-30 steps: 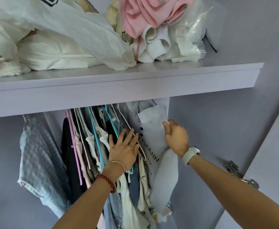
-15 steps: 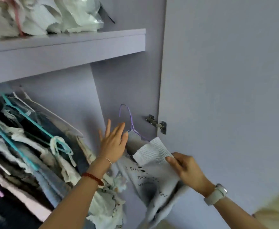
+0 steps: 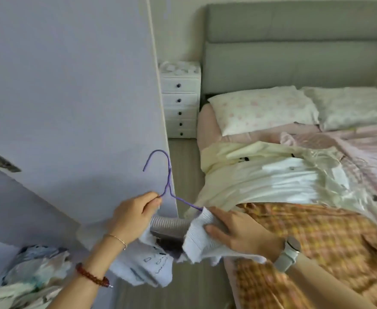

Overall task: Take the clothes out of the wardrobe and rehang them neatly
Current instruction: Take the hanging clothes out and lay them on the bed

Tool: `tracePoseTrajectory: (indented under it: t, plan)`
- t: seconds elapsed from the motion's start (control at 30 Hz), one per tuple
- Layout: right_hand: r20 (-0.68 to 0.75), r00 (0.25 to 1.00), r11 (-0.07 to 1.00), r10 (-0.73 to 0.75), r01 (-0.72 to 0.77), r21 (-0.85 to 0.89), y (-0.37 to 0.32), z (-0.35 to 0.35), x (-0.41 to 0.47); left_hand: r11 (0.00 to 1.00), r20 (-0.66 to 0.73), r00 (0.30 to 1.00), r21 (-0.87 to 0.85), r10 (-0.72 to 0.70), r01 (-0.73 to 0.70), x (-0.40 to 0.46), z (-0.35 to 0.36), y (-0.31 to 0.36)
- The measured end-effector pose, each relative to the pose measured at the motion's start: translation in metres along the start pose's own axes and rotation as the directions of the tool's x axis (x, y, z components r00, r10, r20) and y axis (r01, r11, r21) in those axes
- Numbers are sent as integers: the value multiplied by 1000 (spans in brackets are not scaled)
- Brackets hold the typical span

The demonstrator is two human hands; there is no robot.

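Note:
A pale blue knitted sweater (image 3: 151, 267) with dark lettering hangs on a thin purple wire hanger (image 3: 168, 186), out of the wardrobe and in front of the open door (image 3: 71, 97). My left hand (image 3: 134, 216) pinches the hanger where its left arm meets the neck. My right hand (image 3: 238, 230) grips the sweater's ribbed shoulder over the hanger's right arm. A few clothes still in the wardrobe (image 3: 33, 273) show at the bottom left.
A bed (image 3: 317, 241) fills the right side, with a cream garment (image 3: 272, 175), an orange checked cloth (image 3: 305, 241) and pillows (image 3: 263, 108) on it. A white drawer unit (image 3: 179, 101) stands between the wardrobe door and the grey headboard. Floor shows between door and bed.
The view has swung right from the wardrobe to the bed. The sweater on its hanger has come out of the wardrobe, and my left hand has gone from flat on the clothes to pinching the hanger.

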State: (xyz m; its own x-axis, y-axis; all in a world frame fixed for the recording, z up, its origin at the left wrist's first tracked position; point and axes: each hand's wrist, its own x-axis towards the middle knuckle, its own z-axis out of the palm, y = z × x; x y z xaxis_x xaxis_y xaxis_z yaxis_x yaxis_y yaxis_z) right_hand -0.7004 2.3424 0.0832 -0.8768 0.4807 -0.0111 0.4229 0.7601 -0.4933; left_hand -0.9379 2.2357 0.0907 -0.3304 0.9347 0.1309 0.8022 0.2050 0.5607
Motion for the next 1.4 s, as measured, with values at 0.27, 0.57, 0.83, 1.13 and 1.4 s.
tracePoseTrajectory:
  t: [0.27, 0.57, 0.83, 1.13, 1.4]
  plan:
    - [-353, 840, 875, 413, -258, 409, 95, -51, -137, 956, 241, 926, -32, 290, -291, 74, 97, 178]
    - [-627, 332, 703, 705, -443, 557, 199, -95, -271, 821, 358, 753, -77, 552, -566, 138, 235, 391]
    - [-466, -54, 324, 883, -649, 688, 328, -59, -334, 821, 640, 609, -60, 468, -568, 115, 389, 416]
    - [-359, -216, 35, 908, -814, 579, 474, 9, -391, 776, 876, 471, 227, 101, -588, 50, 529, 300]
    - [-150, -398, -261, 905, -798, 544, 537, 68, -399, 708, 896, 429, 233, 110, -667, 46, 586, 287]
